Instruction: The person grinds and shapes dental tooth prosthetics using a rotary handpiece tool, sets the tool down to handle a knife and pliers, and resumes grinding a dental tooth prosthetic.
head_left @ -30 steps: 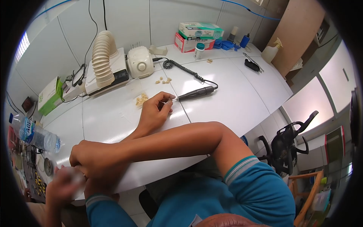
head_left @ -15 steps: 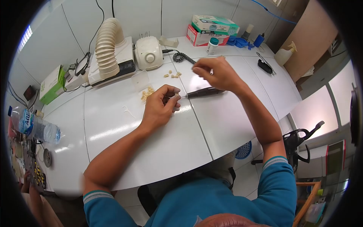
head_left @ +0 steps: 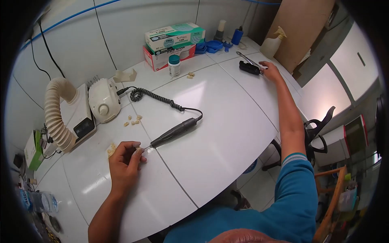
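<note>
My left hand (head_left: 125, 166) is closed in a pinch on a small cream tooth-like piece (head_left: 139, 149), mostly covered by my fingertips. Close to those fingertips is the thin metal tip of a black rotary handpiece (head_left: 175, 133), which lies on the white table. My right hand (head_left: 271, 72) is stretched out to the far right. Its fingers close around the near end of a slim metal instrument (head_left: 250, 60), whose exact kind I cannot make out. Beside that instrument rests a black object (head_left: 249, 68). More cream pieces (head_left: 135, 122) lie beyond my left hand.
A coiled cord joins the handpiece to a white control unit (head_left: 104, 101), beside a ribbed hose (head_left: 56, 113). Mask boxes (head_left: 174, 38), a green-capped bottle (head_left: 174, 67), blue trays (head_left: 213, 46) and a spray bottle (head_left: 270, 45) stand at the back. A water bottle (head_left: 42, 201) is at left.
My right hand has moved from above the handpiece to the metal instrument at the far right. The view has turned right. My left hand keeps its pinch.
</note>
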### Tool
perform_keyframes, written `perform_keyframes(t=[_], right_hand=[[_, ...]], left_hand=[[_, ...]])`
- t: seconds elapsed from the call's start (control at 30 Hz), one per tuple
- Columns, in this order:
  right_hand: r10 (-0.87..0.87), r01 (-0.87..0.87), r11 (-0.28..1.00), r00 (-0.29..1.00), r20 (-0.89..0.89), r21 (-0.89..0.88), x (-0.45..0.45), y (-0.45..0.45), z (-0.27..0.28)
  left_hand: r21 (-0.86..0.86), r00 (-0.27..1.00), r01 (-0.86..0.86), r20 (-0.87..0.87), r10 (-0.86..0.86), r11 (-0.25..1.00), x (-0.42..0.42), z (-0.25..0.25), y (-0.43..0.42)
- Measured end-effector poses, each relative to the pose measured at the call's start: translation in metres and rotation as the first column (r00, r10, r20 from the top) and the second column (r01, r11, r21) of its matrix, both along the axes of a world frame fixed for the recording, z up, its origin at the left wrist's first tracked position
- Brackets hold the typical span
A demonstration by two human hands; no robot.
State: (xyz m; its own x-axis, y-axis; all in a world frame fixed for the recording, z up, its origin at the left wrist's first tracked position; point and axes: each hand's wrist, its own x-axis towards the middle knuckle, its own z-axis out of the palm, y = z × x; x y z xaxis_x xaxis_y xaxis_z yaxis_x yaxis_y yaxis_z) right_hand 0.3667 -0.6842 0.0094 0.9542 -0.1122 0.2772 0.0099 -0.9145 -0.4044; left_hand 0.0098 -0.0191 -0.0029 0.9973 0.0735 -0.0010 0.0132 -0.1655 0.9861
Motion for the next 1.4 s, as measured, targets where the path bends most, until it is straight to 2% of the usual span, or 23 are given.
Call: perform_keyframes(t=[0.03, 0.13, 0.3, 0.37, 0.4, 0.43, 0.53, 0.63, 0.67, 0.73, 0.77, 0.87, 0.97, 1.03, 1.07, 1.13, 1.17, 1.2, 1.23, 1.27, 1.3, 1.37, 1.4], right_hand=[[-0.059, 0.063, 0.998, 0.988, -0.145, 0.029, 0.007, -0.004, -0.003], [-0.102, 0.085, 0.987, 0.987, -0.122, -0.137, 0.003, -0.001, -0.004], [-0.191, 0.167, 0.970, 0.972, -0.133, -0.176, 0.020, 0.001, -0.002], [-0.170, 0.141, 0.976, 0.969, -0.180, -0.165, 0.039, -0.017, -0.010], [-0.185, 0.178, 0.983, 0.922, -0.340, -0.051, 0.023, 0.002, 0.014], [-0.144, 0.167, 0.985, 0.933, -0.329, 0.041, 0.033, -0.017, 0.001], [-0.108, 0.177, 0.977, 0.892, -0.438, 0.118, 0.031, -0.040, 0.010], [-0.315, 0.294, 0.948, 0.812, -0.491, -0.121, 0.019, -0.045, 0.015], [-0.278, 0.321, 0.947, 0.830, -0.484, 0.007, 0.020, -0.077, -0.001], [-0.179, 0.269, 0.945, 0.900, -0.397, 0.184, -0.040, -0.052, 0.016], [-0.236, 0.334, 0.918, 0.894, -0.381, 0.216, -0.031, -0.086, -0.003], [-0.364, 0.440, 0.894, 0.823, -0.436, 0.083, -0.058, -0.102, -0.005], [-0.173, 0.184, 0.982, 0.968, -0.184, 0.048, -0.068, -0.155, -0.034], [-0.278, 0.287, 0.920, 0.958, 0.069, -0.267, -0.098, -0.124, -0.027], [-0.298, 0.357, 0.841, 0.933, 0.203, -0.406, -0.117, -0.105, -0.022], [-0.317, 0.394, 0.822, 0.916, 0.244, -0.411, -0.140, -0.083, -0.019], [-0.371, 0.410, 0.825, 0.912, 0.174, -0.389, -0.151, -0.067, -0.011], [-0.499, 0.473, 0.807, 0.866, 0.019, -0.353, -0.160, -0.044, 0.003], [-0.492, 0.486, 0.836, 0.869, 0.046, -0.256, -0.159, -0.049, -0.002], [-0.409, 0.416, 0.907, 0.908, 0.089, -0.071, -0.161, -0.053, -0.007], [-0.406, 0.391, 0.895, 0.913, 0.027, 0.214, -0.159, -0.051, -0.007], [-0.369, 0.338, 0.751, 0.927, -0.064, 0.567, -0.191, 0.032, 0.031], [-0.287, 0.243, 0.680, 0.956, -0.054, 0.692, -0.195, 0.049, 0.042]], left_hand=[[-0.006, 1.000, -0.010, 0.005, 0.010, 1.000, 0.000, 0.000, 0.000], [-0.010, 0.999, -0.030, 0.010, 0.030, 0.999, 0.001, 0.002, 0.000], [0.012, 1.000, -0.004, -0.013, 0.004, 1.000, 0.000, 0.007, 0.000], [0.026, 0.999, -0.019, -0.045, 0.020, 0.999, 0.000, 0.011, -0.001], [-0.003, 0.999, -0.019, -0.040, 0.019, 1.000, 0.000, 0.006, 0.000], [-0.020, 1.000, -0.004, -0.027, 0.003, 1.000, 0.001, 0.007, 0.002], [-0.011, 0.997, 0.059, 0.055, -0.059, 0.998, 0.003, -0.003, 0.007], [0.028, 0.988, 0.100, 0.112, -0.103, 0.995, 0.001, 0.002, 0.009], [0.007, 0.985, 0.108, 0.137, -0.108, 0.994, 0.004, -0.006, 0.009], [0.011, 0.982, 0.131, 0.139, -0.131, 0.991, 0.004, -0.003, 0.010], [0.009, 0.979, 0.133, 0.156, -0.133, 0.991, 0.004, -0.004, 0.010], [0.065, 0.962, 0.115, 0.243, -0.127, 0.991, 0.005, -0.010, 0.007], [0.122, 0.934, 0.095, 0.332, -0.130, 0.988, 0.007, -0.016, 0.004], [0.157, 0.930, 0.091, 0.339, -0.140, 0.983, 0.004, -0.016, 0.006], [0.176, 0.936, 0.098, 0.318, -0.151, 0.980, 0.003, -0.012, 0.008], [0.182, 0.933, 0.093, 0.327, -0.149, 0.979, 0.004, -0.013, 0.005], [0.165, 0.923, 0.081, 0.360, -0.137, 0.983, 0.005, -0.019, 0.004], [0.147, 0.908, 0.084, 0.396, -0.136, 0.986, 0.007, -0.022, 0.002], [0.142, 0.923, 0.092, 0.359, -0.137, 0.986, 0.006, -0.018, 0.002], [0.138, 0.935, 0.108, 0.323, -0.148, 0.985, 0.003, -0.014, 0.003], [0.134, 0.941, 0.110, 0.304, -0.147, 0.985, 0.001, -0.013, 0.002], [0.152, 0.950, 0.116, 0.272, -0.154, 0.982, 0.003, -0.011, 0.003], [0.171, 0.954, 0.115, 0.257, -0.157, 0.978, 0.003, -0.011, 0.003]])
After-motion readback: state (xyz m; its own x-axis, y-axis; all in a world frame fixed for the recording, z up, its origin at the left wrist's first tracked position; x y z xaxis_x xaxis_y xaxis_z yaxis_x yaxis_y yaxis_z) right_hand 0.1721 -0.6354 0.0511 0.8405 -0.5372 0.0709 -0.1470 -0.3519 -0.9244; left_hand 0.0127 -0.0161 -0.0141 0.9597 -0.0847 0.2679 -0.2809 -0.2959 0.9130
